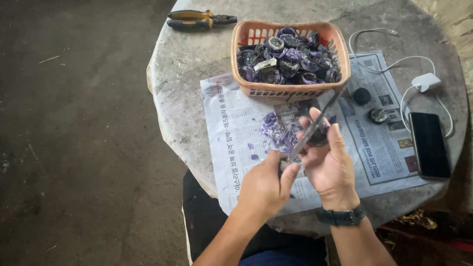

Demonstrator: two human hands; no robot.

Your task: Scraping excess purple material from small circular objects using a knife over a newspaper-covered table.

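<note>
Head view: left hand (266,184) gripping a long knife (315,125), blade angled up toward an orange basket (290,91) of purple pieces. Right hand (329,160) closed around a small dark purple piece (320,137) above newspaper (236,128) on the worktop (187,59); purple scraps (276,130) just beneath.

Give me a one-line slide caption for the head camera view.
Left hand works a knife against a small dark piece in the right hand, over purple scraps on newspaper.

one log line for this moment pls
left hand: grips knife | right hand: holds dark round piece | purple scraps on newspaper | basket behind
</note>
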